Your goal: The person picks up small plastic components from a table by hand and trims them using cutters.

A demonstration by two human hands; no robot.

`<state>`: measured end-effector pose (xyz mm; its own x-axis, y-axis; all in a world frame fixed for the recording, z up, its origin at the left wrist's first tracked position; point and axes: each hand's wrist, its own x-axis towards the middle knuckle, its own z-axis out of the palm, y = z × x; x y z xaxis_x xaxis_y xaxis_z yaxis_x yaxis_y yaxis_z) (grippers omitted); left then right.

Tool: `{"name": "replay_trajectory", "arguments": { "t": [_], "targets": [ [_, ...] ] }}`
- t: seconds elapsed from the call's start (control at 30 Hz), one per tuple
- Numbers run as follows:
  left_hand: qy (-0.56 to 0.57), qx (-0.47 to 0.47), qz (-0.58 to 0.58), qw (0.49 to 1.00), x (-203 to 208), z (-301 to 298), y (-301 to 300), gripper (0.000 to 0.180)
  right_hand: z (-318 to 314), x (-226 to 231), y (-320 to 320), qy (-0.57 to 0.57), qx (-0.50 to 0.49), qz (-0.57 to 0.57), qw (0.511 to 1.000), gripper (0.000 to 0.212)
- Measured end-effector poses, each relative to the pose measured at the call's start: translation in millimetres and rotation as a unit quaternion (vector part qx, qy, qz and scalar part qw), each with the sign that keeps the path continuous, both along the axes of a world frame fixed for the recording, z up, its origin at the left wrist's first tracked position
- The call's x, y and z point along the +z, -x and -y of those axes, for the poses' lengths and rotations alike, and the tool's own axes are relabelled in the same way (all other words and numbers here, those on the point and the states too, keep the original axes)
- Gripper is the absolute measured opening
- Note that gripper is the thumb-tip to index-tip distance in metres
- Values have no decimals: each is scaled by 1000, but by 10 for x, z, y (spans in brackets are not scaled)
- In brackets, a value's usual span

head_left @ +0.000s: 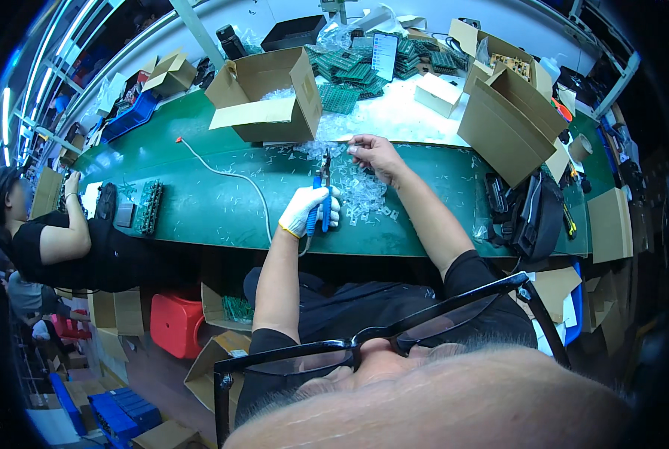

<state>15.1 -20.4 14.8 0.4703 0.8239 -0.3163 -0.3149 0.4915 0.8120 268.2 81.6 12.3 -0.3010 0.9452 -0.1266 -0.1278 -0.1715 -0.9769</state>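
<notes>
My left hand (309, 209), in a white glove with a yellow cuff, is closed around a pair of blue-handled cutting pliers (325, 187). The dark jaws of the pliers point away from me, over the green bench. Bare, my right hand (377, 158) is just to the right of the jaws, thumb and fingertips pinched together. Whatever they hold is too small to make out. Below it lies a loose pile of small clear plastic pieces (364, 196). More clear pieces (318, 150) lie beyond the jaws, by the open cardboard box (275, 116).
A white cable (254, 183) curves across the green bench (222, 161) to my left. Green circuit boards (342, 71) are heaped at the back, with a phone (384, 56) upright among them. A cardboard box (510, 123) and black bag (533, 217) stand right. A co-worker (57, 232) sits left.
</notes>
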Motion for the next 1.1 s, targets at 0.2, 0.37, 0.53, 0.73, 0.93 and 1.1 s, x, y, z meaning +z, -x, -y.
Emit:
{"name": "replay_trajectory", "arguments": {
  "t": [0.2,0.37,0.53,0.73,0.93,1.1],
  "targets": [
    [-15,-32,10,999,-13,-19,-52,46,78,-109,28,-6,-2,-56,998,15],
    [-9,-37,-2,999,-13,10,-27,49,151,-110,157,16,17,-66,998,23],
    [-6,-37,2,999,-21,11,-65,49,149,-101,112,2,23,-106,994,21],
    [4,-41,-2,999,-19,-4,-73,49,175,-67,123,-19,9,-117,993,18],
    [11,-39,-25,999,32,7,-91,44,201,1,118,-83,-16,-31,996,16],
    [-19,-42,-112,993,164,45,-113,35,196,18,46,-108,-19,36,993,13]
  ]
}}
